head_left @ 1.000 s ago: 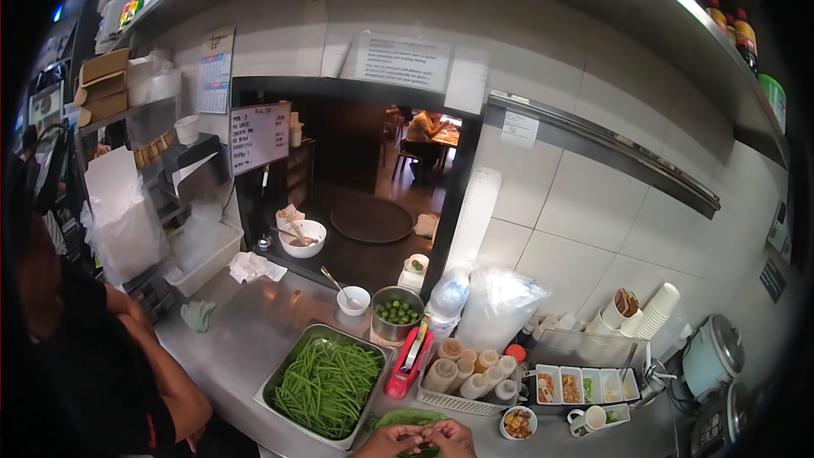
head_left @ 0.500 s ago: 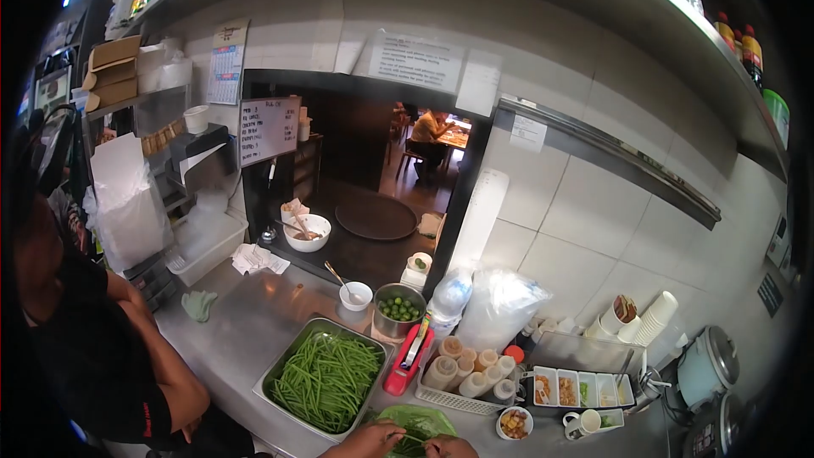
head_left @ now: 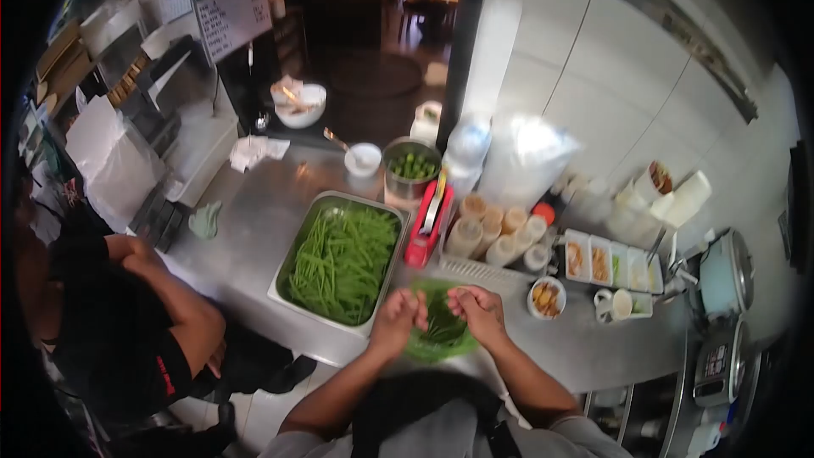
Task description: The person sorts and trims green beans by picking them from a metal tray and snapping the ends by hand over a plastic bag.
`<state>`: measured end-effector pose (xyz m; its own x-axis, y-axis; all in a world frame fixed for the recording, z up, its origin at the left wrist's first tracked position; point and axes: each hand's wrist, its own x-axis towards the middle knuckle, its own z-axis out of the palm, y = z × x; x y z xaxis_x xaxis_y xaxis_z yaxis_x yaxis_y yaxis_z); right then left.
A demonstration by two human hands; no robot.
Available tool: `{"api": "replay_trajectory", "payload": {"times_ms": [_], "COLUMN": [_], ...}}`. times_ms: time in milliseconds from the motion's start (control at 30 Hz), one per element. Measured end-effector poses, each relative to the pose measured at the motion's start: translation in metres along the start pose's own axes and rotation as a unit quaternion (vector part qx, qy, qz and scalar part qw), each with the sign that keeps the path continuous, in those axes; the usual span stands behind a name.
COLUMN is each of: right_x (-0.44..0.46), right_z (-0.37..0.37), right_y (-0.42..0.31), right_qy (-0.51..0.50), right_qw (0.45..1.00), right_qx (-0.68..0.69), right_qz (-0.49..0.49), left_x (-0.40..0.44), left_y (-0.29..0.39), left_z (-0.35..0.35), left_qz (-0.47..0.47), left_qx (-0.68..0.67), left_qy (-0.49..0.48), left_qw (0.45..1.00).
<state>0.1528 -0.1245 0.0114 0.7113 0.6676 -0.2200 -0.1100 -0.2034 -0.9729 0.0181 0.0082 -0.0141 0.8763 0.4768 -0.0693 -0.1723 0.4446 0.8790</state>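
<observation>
My left hand (head_left: 400, 321) and my right hand (head_left: 479, 315) are a short way apart over a green bowl (head_left: 441, 344), at its left and right edges. Both have their fingers curled in and pinched; what is between them, if anything, is too blurred to make out. Dark green pieces lie inside the bowl. Just left of my left hand stands a deep metal pan (head_left: 280, 290), with a heap of long green beans (head_left: 342, 263) in it.
Behind the bowl are a red tape dispenser (head_left: 429, 222), a metal pot of green limes (head_left: 412, 166) and a basket of bottles (head_left: 483, 270). Rightward stand a small bowl of brown pieces (head_left: 547, 298) and a white mug (head_left: 612, 305). A person with folded arms (head_left: 174, 305) stands at left.
My view has tilted down, so my hands and forearms show more fully. My hands, close together with a green strand between them before, are now farther apart over the bowl.
</observation>
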Motion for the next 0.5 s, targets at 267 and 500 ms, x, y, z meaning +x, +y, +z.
{"api": "replay_trajectory", "payload": {"times_ms": [267,500], "right_x": [-0.027,-0.02], "right_z": [0.023,0.022], "right_y": [-0.003,0.005], "right_qy": [-0.151,-0.036], "right_qw": [0.988,0.981], "right_qx": [0.006,-0.139], "right_qz": [0.009,-0.128], "left_x": [0.015,0.015], "left_y": [0.022,0.016], "left_z": [0.011,0.018], "left_qz": [0.126,0.106], "left_qx": [-0.19,-0.178], "left_qy": [0.06,0.054], "left_qw": [0.972,0.977]}}
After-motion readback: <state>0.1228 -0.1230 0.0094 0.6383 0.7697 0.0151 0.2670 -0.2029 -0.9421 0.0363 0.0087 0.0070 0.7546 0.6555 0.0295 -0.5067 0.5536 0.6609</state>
